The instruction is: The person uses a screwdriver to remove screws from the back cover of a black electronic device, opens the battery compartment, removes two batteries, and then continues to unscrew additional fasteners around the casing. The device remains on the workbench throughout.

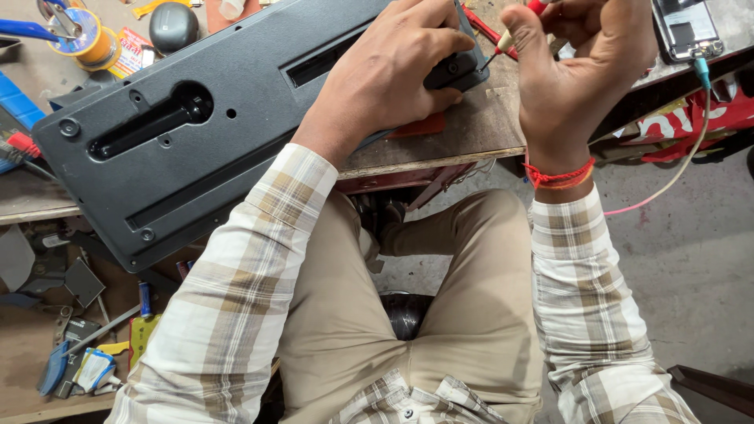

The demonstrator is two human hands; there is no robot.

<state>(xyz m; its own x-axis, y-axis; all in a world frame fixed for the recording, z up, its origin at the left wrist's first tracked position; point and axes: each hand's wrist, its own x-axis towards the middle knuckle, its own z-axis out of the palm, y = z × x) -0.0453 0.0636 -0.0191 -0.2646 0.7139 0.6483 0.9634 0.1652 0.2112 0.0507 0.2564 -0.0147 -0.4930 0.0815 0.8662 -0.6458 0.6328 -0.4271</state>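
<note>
We see the left hand (389, 74) near the top centre of the frame, spread and curled down over the right end of a long dark grey casing (196, 118), fingers wrapped over its edge. The casing lies back side up, slanting from the left of the frame to the top centre, resting on the wooden counter (471, 129). The right hand (577, 67), at upper right, is closed around a red-handled screwdriver (506, 39), its tip pointing at the casing's end just beside the left fingers. A phone (685, 27) lies at the top right corner with a cable (691, 153) hanging from it. A solder spool (86, 35) sits at upper left.
</note>
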